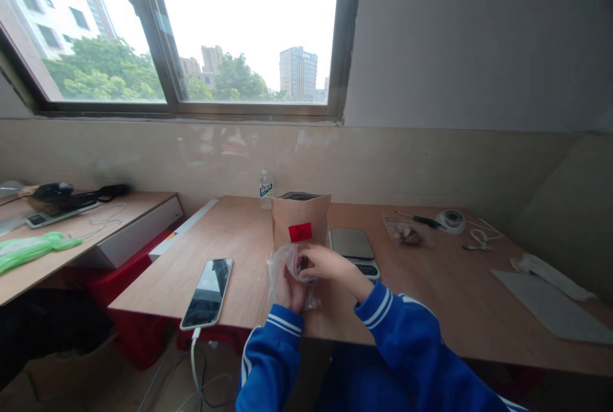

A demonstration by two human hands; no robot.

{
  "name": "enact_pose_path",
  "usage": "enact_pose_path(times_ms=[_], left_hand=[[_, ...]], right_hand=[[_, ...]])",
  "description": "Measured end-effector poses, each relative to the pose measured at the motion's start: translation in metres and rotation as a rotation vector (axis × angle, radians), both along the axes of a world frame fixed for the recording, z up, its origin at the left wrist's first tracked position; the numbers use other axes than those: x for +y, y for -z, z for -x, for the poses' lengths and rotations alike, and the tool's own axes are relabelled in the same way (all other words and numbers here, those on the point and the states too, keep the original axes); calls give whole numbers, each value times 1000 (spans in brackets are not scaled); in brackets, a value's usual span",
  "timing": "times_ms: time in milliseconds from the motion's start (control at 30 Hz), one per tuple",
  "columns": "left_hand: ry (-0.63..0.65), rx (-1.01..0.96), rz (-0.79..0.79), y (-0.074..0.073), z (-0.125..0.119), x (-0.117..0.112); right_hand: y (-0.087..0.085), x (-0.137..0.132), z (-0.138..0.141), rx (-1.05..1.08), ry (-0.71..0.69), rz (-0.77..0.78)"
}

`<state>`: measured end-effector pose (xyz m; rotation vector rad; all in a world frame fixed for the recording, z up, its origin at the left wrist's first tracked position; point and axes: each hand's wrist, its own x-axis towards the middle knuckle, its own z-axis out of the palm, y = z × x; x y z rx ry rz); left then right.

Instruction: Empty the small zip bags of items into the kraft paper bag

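Observation:
A clear plastic bag point(274, 274) stands at the front of the table, its mouth held open. My left hand point(291, 289) grips the bag from below on its left side. Over the mouth, my right hand point(328, 263) has its fingers curled down into the opening; what they pinch is hidden. Something dark shows inside, too small to name. Just behind stands an open brown paper bag point(281, 220) with a red label point(300, 232). A digital scale point(352, 243) lies right of the paper bag, near my right hand.
A phone point(207, 294) on a charging cable lies at the left. A bottle point(265, 190) stands by the wall. To the right are a zip bag of brown pieces point(407, 233), a screwdriver point(424, 220), a dome camera point(451, 221) and a grey sheet point(550, 303).

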<state>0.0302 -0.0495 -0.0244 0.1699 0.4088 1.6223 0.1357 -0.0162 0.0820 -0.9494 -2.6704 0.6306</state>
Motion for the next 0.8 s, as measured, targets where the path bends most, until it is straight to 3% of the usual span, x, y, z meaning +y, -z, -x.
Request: enact_pose_path(times_ms=[167,367,533,667,733,800], left_hand=[[-17,15,27,1,0,0],[-43,-16,5,-11,-3,-4],[-56,-41,20,-12,-2,-4],[-42,-56,62,-14,-1,-6],[-46,-68,84,-16,-2,-7],[-44,-72,91,-17,-2,-8]], right_hand=[[6,0,-2,27,15,75],[-7,0,-19,284,-2,197],[-42,8,-22,614,26,128],[-82,29,-11,934,165,-70],[-95,40,-5,975,217,-154],[-98,49,-1,876,191,-187]])
